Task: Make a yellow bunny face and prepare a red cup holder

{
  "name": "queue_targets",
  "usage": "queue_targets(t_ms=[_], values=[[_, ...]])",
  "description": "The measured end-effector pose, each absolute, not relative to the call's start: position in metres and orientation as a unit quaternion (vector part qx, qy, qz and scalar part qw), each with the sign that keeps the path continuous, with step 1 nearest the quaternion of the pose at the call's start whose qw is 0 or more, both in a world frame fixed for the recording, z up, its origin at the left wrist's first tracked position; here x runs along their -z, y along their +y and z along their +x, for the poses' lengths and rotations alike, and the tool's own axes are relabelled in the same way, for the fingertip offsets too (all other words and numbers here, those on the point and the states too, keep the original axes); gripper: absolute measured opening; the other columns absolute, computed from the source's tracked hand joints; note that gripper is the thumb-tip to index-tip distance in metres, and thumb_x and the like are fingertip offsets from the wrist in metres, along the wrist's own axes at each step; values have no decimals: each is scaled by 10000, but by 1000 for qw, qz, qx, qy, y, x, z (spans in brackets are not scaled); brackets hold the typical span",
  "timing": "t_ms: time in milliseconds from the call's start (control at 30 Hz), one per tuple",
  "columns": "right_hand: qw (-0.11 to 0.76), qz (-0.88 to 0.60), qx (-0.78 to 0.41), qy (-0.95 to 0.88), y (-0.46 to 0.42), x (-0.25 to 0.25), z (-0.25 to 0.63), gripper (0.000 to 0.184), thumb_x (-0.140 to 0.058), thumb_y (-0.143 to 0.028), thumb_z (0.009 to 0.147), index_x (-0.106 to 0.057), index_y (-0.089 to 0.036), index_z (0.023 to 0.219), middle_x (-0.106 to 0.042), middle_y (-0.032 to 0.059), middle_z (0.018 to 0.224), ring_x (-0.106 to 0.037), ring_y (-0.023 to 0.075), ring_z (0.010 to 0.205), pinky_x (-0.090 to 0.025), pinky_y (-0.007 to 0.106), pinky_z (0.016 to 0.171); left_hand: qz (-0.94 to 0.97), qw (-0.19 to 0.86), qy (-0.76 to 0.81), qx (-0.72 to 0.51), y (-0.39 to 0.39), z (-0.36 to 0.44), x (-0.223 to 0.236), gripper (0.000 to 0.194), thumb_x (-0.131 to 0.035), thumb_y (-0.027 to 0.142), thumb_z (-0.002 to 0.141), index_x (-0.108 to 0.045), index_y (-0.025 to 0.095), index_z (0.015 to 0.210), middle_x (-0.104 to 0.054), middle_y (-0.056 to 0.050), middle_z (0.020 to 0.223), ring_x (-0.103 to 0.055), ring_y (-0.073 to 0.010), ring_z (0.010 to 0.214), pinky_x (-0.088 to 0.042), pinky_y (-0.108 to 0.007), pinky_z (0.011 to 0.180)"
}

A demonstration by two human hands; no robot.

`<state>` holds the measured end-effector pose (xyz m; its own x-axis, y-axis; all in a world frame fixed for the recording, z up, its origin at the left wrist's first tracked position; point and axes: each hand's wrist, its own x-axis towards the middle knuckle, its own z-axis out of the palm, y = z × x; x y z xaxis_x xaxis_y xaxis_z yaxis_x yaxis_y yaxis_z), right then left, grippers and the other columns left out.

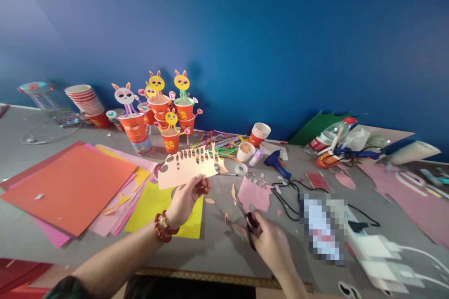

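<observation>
Between the thumb and fingers of my left hand [185, 200] is a sheet of peach paper [184, 173], held up off the table. Its far edge is ragged, with a row of cut-out notches. My right hand [271, 238] grips scissors [250, 233] by their dark handles, apart from the sheet. Small peach paper pieces [209, 201] lie between the two hands. Under my left hand is a bright yellow sheet [143, 210]. Just beyond the scissors lies a pink sheet [254, 195] with a cut far edge.
Cups with paper rabbit figures [135, 128] stand at the back left, near stacked paper cups [86, 103]. Coloured sheets [77, 187] pile up on the left. A blue glue gun [278, 164], a bottle [328, 135] and a power strip [372, 257] occupy the right side.
</observation>
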<state>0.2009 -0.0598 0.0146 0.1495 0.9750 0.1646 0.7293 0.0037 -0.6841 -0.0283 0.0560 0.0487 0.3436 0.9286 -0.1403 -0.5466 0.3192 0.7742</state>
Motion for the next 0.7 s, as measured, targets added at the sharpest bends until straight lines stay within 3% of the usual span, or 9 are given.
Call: queue_targets(t_ms=[100, 200, 300, 467, 600, 700], values=[[377, -679, -133, -615, -60, -5, 212, 295, -783, -454, 733, -604, -220, 718, -575, -39, 489, -504, 140, 414, -375, 225, 453, 359, 743, 323, -463, 58, -32, -52, 332, -675, 425, 824, -567, 160, 654, -608, -13, 725, -551, -120, 686, -469, -226, 676], [533, -668, -119, -506, -61, 9, 220, 332, -798, -489, 700, -633, -202, 715, -655, 5, 557, -580, 166, 469, -456, 243, 496, 436, 738, 359, -370, 54, -27, -47, 379, -612, 492, 844, -595, 160, 662, -632, -11, 714, -565, -111, 658, -470, -217, 659], [601, -665, -96, -432, -64, 20, 224, 385, -703, -540, 797, -598, -202, 644, -646, 16, 558, -585, 172, 503, -479, 260, 525, 494, 750, 363, -249, 44, -11, -38, 438, -597, 527, 819, -643, 132, 633, -656, -33, 645, -529, -91, 502, -425, -216, 520], [693, -635, -80, -332, -71, 21, 227, 387, -612, -545, 869, -593, -191, 717, -663, 23, 621, -593, 172, 544, -463, 268, 508, 561, 746, 347, -92, 41, 26, -29, 481, -595, 575, 753, -623, 140, 550, -634, -31, 543, -483, -88, 366, -369, -222, 408], [744, -597, -54, -295, -73, 16, 227, 378, -591, -512, 877, -473, -214, 676, -629, -3, 642, -444, 99, 430, -348, 231, 411, 636, 709, 303, 18, 64, 65, -33, 455, -663, 561, 721, -637, 148, 532, -644, -40, 518, -506, -119, 352, -389, -246, 389], [754, -593, -34, -282, -72, 15, 228, 414, -612, -526, 865, -413, -227, 659, -610, -7, 642, -448, 105, 461, -343, 233, 427, 701, 649, 292, 39, 89, 84, -38, 403, -723, 526, 700, -672, 152, 559, -664, -41, 537, -533, -132, 388, -406, -252, 416]])
